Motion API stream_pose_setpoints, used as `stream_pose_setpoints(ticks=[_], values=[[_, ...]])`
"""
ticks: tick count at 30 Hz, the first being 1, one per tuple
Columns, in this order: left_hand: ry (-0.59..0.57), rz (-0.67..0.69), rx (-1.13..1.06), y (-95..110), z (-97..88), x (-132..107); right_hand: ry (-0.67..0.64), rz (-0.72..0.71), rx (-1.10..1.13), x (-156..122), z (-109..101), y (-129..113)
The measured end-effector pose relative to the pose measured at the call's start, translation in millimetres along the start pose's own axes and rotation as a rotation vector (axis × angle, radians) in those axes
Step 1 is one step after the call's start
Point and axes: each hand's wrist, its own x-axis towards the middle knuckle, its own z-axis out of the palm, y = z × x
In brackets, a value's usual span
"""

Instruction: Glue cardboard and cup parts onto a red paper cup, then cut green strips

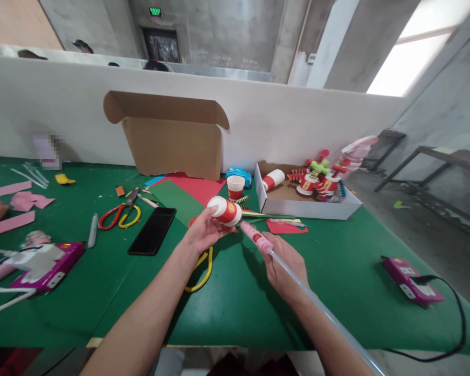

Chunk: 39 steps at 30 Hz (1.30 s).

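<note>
Cup [225,210] sits in left hand [203,232], beside right hand's [284,269] glue gun [256,237].

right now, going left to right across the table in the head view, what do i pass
pink paper strips, scissors, black phone, left hand, paper cup, glue gun, right hand, purple power strip

Red-and-white paper cup [225,210], pink glue gun [256,235], green table [337,261].

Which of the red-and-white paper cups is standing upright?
The lone cup on the green table; the held cup and the boxed cup are turned sideways.
</note>
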Motion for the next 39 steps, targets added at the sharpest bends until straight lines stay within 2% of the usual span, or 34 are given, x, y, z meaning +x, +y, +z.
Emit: stream_pose_setpoints(ticks=[10, 15, 28, 33, 39], values=[[-0.033, -0.008, 0.018, -1, -0.3, 0, -0.08, 0.048, 0.046, 4, -8, 4], [-0.059, 0.0, 0.032, -2, -1.6, 0, -0.067, 0.067, 0.053, 8, -9, 8], [-0.04, 0.0, 0.033, 0, -2.5, 0, -0.113, 0.062, 0.102, 2, -9, 4], [-0.037, 0.01, 0.045, 0, 0.4, -2, -0.096, 0.034, 0.095, 0, -8, 3], [-0.024, 0.008, 0.033, -1, -2.0, 0, -0.048, 0.083, 0.139, 4, -11, 6]])
